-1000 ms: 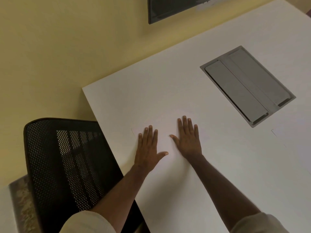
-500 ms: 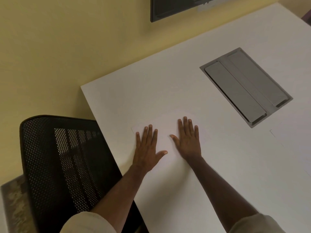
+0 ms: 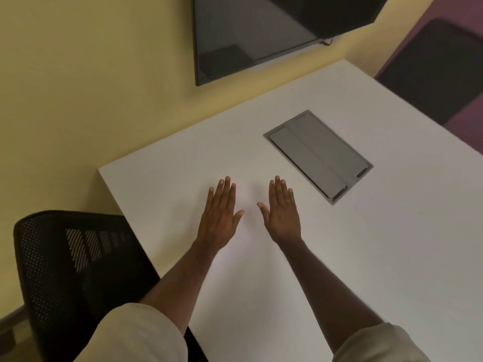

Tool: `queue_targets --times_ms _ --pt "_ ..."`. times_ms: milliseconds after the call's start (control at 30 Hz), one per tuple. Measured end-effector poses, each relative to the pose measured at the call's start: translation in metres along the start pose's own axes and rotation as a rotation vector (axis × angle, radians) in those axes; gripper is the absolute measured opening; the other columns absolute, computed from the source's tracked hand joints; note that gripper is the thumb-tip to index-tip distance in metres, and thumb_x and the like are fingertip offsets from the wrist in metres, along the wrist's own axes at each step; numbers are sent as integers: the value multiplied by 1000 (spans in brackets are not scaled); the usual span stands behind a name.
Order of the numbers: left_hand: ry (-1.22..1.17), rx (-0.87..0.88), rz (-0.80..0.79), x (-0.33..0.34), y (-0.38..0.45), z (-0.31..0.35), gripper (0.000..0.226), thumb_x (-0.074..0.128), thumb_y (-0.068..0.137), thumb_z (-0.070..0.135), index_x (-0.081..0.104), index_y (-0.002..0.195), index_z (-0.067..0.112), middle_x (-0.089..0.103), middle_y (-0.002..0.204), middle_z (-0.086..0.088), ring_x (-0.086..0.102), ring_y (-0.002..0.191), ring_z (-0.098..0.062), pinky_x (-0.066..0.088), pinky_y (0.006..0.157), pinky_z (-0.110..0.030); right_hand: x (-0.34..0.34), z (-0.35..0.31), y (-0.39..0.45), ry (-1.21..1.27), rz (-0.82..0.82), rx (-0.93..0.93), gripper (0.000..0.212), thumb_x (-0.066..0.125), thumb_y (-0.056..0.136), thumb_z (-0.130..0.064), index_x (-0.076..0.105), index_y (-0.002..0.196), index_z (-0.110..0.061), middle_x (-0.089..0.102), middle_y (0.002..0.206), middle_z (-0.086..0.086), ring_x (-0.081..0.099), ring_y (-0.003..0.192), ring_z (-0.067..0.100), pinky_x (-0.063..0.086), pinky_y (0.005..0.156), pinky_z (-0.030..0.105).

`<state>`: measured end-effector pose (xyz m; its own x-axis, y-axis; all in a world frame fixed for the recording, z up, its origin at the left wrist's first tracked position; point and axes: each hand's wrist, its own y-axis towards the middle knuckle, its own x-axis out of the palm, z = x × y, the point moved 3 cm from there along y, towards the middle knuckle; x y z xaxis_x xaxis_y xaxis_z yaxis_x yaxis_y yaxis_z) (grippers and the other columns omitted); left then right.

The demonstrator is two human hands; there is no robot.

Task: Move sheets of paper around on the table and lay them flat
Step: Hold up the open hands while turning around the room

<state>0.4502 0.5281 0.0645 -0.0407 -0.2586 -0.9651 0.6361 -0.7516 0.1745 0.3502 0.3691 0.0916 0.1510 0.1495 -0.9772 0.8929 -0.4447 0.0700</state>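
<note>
Paper [image 3: 248, 205] lies white on the white table [image 3: 366, 257] beneath your palms, its edges too faint to trace. Keep your left hand [image 3: 220, 215] and right hand [image 3: 282, 214] spread flat, gripping nothing, pressing evenly outward.

My surface [image 3: 339, 257] is plain white; at two o'clock its inset panel [image 3: 317, 156] is grey. The chair [image 3: 73, 270] at eight o'clock is black mesh, the wall [image 3: 91, 87] yellow, my sleeves [image 3: 138, 335] cream.
</note>
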Motion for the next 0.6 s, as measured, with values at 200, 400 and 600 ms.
queue_targets --times_ms 200,400,600 --pt "-3 139 84 -53 45 57 67 27 107 43 15 159 1 10 168 -20 7 157 -33 18 127 -49 -69 14 -12 -17 114 82 69 15 105 -51 8 159 -8 4 169 9 -2 156 19 1 127 37" --pt "-24 273 101 -90 68 126 66 35 107 39 20 157 -1 16 166 -21 13 155 -34 22 126 -48 -127 45 -40 -50 189 185 71 8 104 -54 11 160 -10 5 168 7 -4 155 17 -4 126 34" --pt "-69 423 90 -113 74 199 63 34 108 31 15 157 -2 9 167 -21 7 156 -34 16 127 -49 -169 87 -91 -103 261 322 69 9 104 -51 13 159 -10 7 168 6 -3 155 16 -4 126 33"
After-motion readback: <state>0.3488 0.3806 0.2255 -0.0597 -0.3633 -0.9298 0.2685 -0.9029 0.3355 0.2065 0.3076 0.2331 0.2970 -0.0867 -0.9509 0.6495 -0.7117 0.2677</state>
